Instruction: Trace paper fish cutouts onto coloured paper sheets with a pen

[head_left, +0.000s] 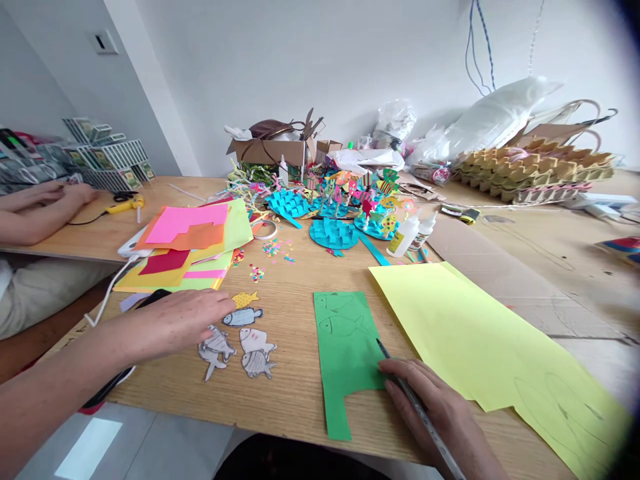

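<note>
My right hand (425,393) is closed around a dark pencil (415,400), its tip over the right edge of a green paper (345,360). Two fish outlines are drawn on the upper part of that paper, and a piece is cut out of its lower right. My left hand (195,319) hovers at or rests by several paper fish cutouts, its fingers bent and what they touch hidden. A yellow fish (245,299) and a blue-grey fish (243,317) lie beside its fingertips. Nearer me are a white fish (257,340) and a striped fish (258,364).
Large yellow paper (465,327) lies right of the green one. Coloured sheets (180,227) are stacked left. Behind are blue woven discs (334,233), glue bottles (404,237), a cardboard box (275,152) and egg trays (530,170). Another person's hands (75,192) are far left.
</note>
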